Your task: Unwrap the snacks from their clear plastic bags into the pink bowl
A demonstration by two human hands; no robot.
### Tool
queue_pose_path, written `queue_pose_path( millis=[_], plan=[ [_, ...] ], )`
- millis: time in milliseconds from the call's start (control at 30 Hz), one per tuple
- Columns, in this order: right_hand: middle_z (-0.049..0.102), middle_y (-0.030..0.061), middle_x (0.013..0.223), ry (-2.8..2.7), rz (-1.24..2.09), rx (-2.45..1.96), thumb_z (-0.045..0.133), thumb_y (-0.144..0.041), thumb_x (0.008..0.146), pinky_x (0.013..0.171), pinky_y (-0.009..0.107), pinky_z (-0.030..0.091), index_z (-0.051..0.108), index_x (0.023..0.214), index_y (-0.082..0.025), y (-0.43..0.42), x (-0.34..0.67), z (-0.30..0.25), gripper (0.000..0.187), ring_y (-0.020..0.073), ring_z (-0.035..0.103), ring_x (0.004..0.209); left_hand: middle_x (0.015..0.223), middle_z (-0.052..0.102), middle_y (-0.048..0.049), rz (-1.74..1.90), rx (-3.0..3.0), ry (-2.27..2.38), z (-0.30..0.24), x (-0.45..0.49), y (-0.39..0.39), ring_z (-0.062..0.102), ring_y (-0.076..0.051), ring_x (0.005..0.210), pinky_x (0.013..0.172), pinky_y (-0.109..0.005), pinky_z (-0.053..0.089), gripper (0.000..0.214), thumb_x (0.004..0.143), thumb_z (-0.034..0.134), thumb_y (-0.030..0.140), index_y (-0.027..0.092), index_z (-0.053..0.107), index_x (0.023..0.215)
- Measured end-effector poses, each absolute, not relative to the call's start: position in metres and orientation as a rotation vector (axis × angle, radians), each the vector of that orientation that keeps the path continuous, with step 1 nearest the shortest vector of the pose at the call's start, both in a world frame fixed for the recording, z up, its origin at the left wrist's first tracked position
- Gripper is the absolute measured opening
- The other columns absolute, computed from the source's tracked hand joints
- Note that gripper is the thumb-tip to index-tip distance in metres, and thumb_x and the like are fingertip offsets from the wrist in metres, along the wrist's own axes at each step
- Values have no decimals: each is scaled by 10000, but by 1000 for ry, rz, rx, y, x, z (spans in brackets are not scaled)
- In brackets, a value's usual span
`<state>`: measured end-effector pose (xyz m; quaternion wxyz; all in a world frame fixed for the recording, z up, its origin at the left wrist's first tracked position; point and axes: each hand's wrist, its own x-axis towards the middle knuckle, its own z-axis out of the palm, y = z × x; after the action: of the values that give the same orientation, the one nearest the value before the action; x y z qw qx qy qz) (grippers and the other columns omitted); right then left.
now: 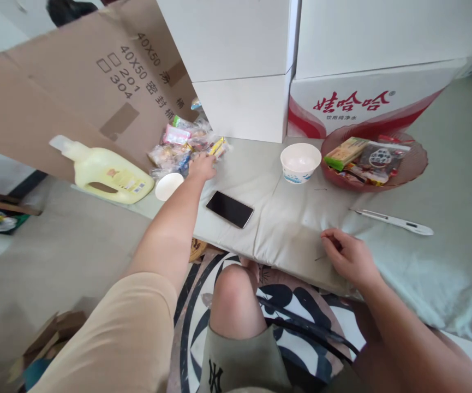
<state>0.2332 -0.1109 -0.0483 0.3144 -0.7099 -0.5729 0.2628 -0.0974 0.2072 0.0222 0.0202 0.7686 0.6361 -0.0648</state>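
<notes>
My left hand [203, 166] reaches to the near edge of a pile of small wrapped snacks [177, 135], its fingers stretched out and apart. I cannot see it gripping any packet. Beside that wrist lies a white round thing [169, 186], perhaps a bowl or lid. A black-screened phone [229, 209] lies flat just right of the left forearm. My right hand [350, 257] rests at the near edge of the cloth, fingers curled in with thumb and forefinger together, and nothing shows in it. Beyond it lies a white utility knife [395, 221].
A white paper bowl [300, 162] stands beside a reddish clear bowl [418, 158] with several snack packets. White boxes [239, 103] line the back. A yellow bottle [111, 172] lies before a leaning cardboard sheet [55, 82] at the left. My knee [236, 300] is below the edge.
</notes>
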Motion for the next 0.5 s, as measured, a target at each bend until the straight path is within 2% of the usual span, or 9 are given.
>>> queue_pose_path(
  millis=[100, 233, 333, 400, 500],
  plan=[
    [648, 17, 615, -1516, 682, -1917, 462, -467, 859, 551, 299, 420, 667, 884, -227, -108, 233, -49, 317, 180, 586, 538, 1550, 462, -162, -194, 2437, 2037, 15, -87, 227, 392, -365, 1426, 1137, -557, 340, 552, 863, 572, 293, 228, 572, 1412],
    [673, 26, 642, -1512, 673, -1982, 453, -461, 857, 562, 299, 415, 681, 891, -230, -102, 233, -48, 326, 192, 622, 576, 1547, 464, -211, -198, 2322, 2211, 5, -71, 250, 340, -407, 1451, 1149, -587, 308, 664, 868, 611, 435, 159, 504, 1463],
    [679, 30, 648, -1512, 668, -2008, 446, -452, 860, 573, 297, 412, 692, 898, -228, -99, 233, -48, 334, 194, 633, 594, 1572, 433, -233, -225, 2293, 2291, 1, -67, 262, 309, -415, 1465, 1164, -594, 274, 677, 878, 610, 405, 120, 464, 1473],
    [679, 32, 652, -1508, 675, -2017, 440, -446, 860, 576, 294, 411, 695, 896, -227, -97, 232, -47, 339, 189, 629, 592, 1541, 470, -242, -234, 2313, 2307, 2, -68, 266, 358, -408, 1436, 1148, -579, 299, 616, 907, 565, 362, 109, 462, 1459],
    [681, 34, 654, -1514, 687, -2014, 442, -444, 862, 567, 291, 398, 694, 890, -227, -96, 232, -44, 334, 185, 615, 582, 1383, 613, -240, -279, 2357, 2302, 5, -68, 265, 507, -389, 1312, 1079, -520, 383, 506, 910, 553, 322, 113, 546, 1371]
  ],
)
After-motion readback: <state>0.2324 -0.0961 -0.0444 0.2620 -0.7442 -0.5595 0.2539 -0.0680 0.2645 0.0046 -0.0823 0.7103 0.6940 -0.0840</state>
